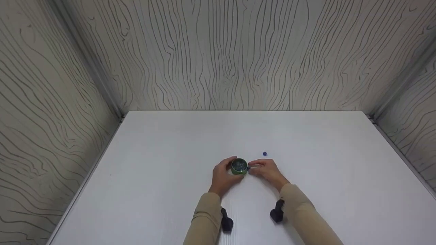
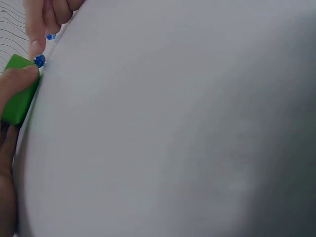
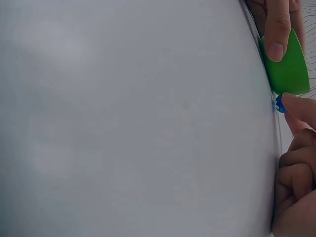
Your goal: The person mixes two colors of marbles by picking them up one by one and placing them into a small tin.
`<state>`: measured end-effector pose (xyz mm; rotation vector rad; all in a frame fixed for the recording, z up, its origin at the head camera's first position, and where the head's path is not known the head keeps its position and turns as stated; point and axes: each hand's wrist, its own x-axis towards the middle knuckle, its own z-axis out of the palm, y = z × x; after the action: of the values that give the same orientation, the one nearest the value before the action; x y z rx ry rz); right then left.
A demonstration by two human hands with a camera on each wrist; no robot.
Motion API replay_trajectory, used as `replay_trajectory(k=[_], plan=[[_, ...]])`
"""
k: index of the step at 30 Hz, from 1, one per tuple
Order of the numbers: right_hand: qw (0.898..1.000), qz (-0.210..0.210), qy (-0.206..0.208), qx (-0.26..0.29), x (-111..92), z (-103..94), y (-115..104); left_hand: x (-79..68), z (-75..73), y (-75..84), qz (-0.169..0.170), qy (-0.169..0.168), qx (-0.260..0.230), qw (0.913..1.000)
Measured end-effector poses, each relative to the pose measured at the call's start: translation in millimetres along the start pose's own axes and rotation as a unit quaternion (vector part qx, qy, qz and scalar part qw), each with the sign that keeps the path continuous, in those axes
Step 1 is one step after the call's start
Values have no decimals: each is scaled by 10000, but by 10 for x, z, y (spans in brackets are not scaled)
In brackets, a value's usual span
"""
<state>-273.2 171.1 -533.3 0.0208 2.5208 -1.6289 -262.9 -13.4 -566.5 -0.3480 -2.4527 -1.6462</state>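
Note:
In the head view, a small green cup (image 1: 239,166) stands on the white table with its mouth facing up, and glinting glassy pieces show inside. My left hand (image 1: 223,177) holds it by the sides, the thumb on the near side and fingers around the far side. Just right of the cup, my right hand (image 1: 267,172) pinches a blue marble (image 3: 280,103) between thumb and forefinger, close to the green wall; its other fingers are curled in the right wrist view. Beyond the right hand, a second blue marble (image 1: 264,153) lies on the table.
The white table (image 1: 163,153) runs back to a wood-grain patterned wall (image 1: 224,61), with similar panels at both sides. Dark wrist-worn devices (image 1: 227,223) hang at the inner side of both beige sleeves.

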Motion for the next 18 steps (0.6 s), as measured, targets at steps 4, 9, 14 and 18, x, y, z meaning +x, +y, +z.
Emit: replay_trajectory(k=[4,9,14,18], plan=[[10000,5,34,-26,-7,13,2,6,-5,2,-43,-12,25,10000],[10000,-8,51,-32,-17,27,-1,7,-12,13,-58,-36,-40,10000],[9999,54,46,-127,-12,31,-7,3,-22,15,-55,-44,-57,10000],[9998,115,13,-140,-11,31,-16,-2,-27,15,-50,-27,-83,9999]])
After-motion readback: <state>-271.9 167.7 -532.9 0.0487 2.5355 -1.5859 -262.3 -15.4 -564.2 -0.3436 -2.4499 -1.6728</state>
